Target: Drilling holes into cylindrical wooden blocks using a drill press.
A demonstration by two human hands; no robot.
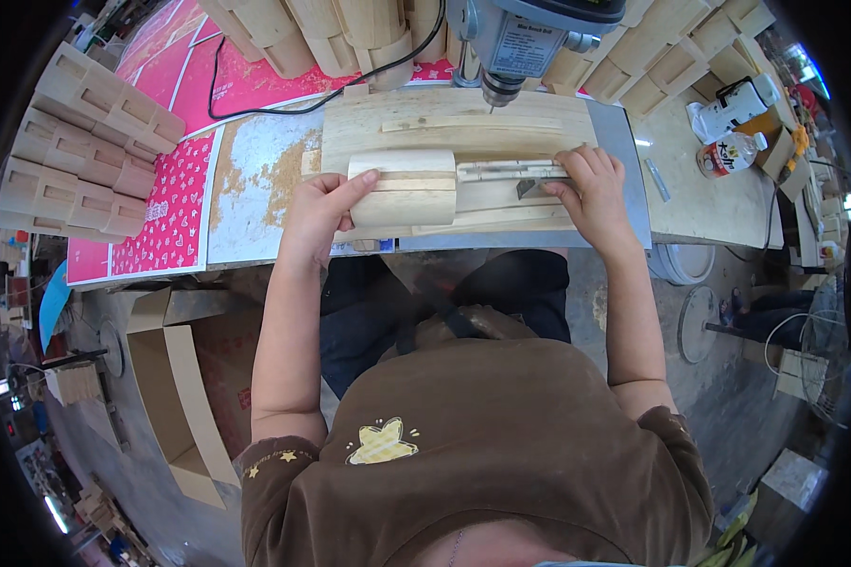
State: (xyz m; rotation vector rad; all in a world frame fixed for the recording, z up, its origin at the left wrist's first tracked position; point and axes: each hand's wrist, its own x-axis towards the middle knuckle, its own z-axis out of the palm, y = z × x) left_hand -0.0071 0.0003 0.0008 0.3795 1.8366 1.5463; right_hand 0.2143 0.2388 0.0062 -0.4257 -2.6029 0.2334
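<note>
A pale wooden piece with a rounded body (407, 203) and a lengthwise strip along it lies on the wooden board (525, 109). My left hand (329, 203) grips its left end, thumb on top. From its right end a thin light strip with dark marks (506, 172) reaches to my right hand (591, 194). Those fingers are pinched round the strip's far end. A small dark blade-like piece (529, 187) sticks out beside my right thumb; how it joins the strip I cannot tell. Behind the board, the bench drill's chuck (498, 92) hangs with a thin bit pointing down.
Stacked wooden pieces (90, 151) stand at the left, with more at the back. A black cable (303, 109) crosses the pink-covered table. At right are a bottle (731, 154), a light blue-grey tool (657, 180) and a box. An open carton (184, 378) stands on the floor.
</note>
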